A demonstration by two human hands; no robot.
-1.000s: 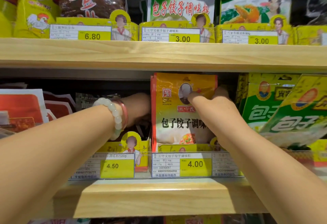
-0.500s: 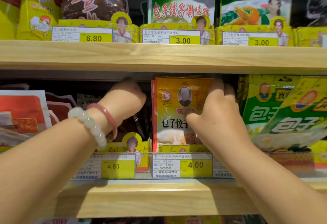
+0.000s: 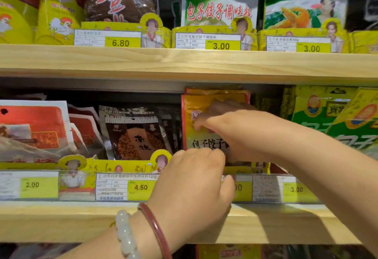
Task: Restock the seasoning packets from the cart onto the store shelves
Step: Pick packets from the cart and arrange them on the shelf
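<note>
Two wooden store shelves are seen, each fronted by yellow price tags (image 3: 141,187); the lower shelf (image 3: 81,222) is the one being stocked. An orange seasoning packet (image 3: 201,103) is stood upright in the middle of that shelf, its long axis vertical and its printed face turned toward the aisle, with a like packet just behind it. Dark packets (image 3: 133,134) are placed to its left and green packets (image 3: 319,115) to its right. The right hand (image 3: 235,127) is laid over the packet's face, fingers bent against it; whether the packet is pinched or only pressed cannot be told. The left hand (image 3: 194,179) is held near the packet's lower edge with fingers curled, and its grip cannot be told either. The step is judged to be the seating of the packet in its row. Next, the packet would need to be squared and released, and another fetched from the cart, which is not in view.
</note>
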